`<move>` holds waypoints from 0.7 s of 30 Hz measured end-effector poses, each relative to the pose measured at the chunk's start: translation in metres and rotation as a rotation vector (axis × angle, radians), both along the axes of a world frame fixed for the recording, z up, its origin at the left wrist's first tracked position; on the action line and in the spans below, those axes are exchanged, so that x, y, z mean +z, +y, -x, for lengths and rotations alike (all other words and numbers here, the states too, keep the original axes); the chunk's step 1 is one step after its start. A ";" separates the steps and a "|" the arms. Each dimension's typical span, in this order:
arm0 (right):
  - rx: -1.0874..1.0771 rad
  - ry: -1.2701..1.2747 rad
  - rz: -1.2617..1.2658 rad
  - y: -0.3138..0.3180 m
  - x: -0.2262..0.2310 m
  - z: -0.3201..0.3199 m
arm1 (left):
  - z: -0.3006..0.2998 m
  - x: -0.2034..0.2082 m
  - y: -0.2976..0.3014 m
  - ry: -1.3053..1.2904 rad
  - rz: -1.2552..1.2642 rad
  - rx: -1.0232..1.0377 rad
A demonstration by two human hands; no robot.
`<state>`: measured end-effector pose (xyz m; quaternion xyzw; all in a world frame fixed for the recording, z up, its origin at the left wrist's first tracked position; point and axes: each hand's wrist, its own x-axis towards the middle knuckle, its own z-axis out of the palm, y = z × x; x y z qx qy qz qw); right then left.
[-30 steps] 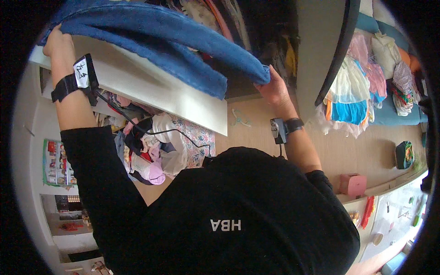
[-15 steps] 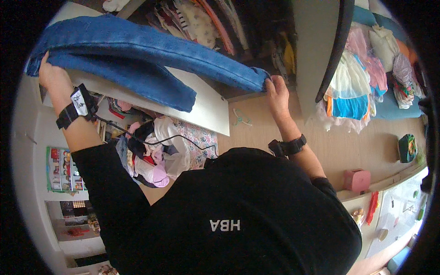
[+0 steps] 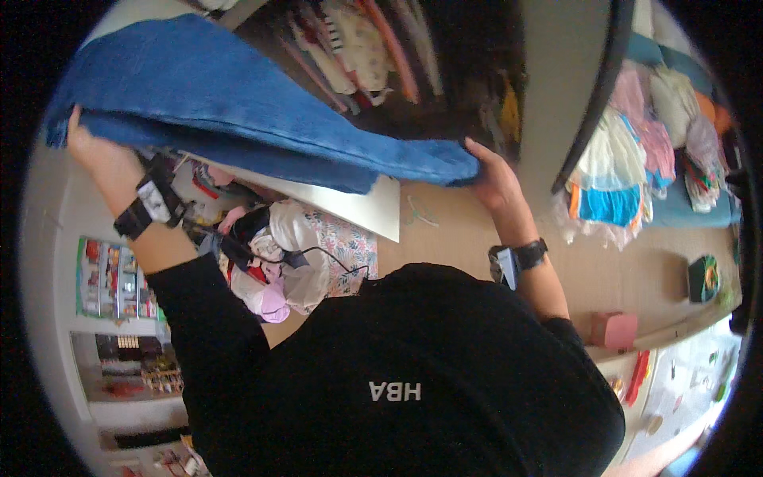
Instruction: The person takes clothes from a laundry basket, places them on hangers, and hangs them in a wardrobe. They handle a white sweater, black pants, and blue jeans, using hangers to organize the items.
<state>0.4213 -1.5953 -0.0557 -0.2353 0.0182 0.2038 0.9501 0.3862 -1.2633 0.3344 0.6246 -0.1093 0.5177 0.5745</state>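
Note:
A pair of blue jeans (image 3: 230, 87) is stretched sideways in front of me, held up between my two hands. My left hand (image 3: 89, 149) is closed on the wide end at the far left, its fingers partly hidden behind the denim. At the narrow end of a leg, my right hand (image 3: 497, 181) grips the hem, thumb on top and the other fingers mostly out of sight. The other leg hangs behind and below the upper one. Both my wrists wear black straps, and a dark cable runs from the left one.
Beneath the jeans is a white panel (image 3: 387, 208). Garments (image 3: 369, 56) hang in an open wardrobe ahead. A clothes pile (image 3: 274, 290) lies on a floral cloth (image 3: 350, 238). A hanger (image 3: 421, 213) lies on the wooden floor. Dresses (image 3: 608, 163) drape at right, above a pink box (image 3: 613, 330).
The jeans' left part has spread wider and the lower leg has shifted right. My right hand has moved slightly right and down, turning its grip on the hem; my left is slightly lower.

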 end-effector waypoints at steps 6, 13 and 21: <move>-0.101 -0.059 0.294 -0.017 -0.005 -0.028 | -0.049 0.052 0.067 -0.199 0.151 0.040; -0.330 -0.305 1.102 -0.015 -0.020 -0.092 | -0.069 0.032 0.020 -0.514 -0.126 0.081; 0.217 -0.014 0.656 0.019 0.015 -0.048 | -0.054 0.039 -0.001 -0.555 -0.075 0.006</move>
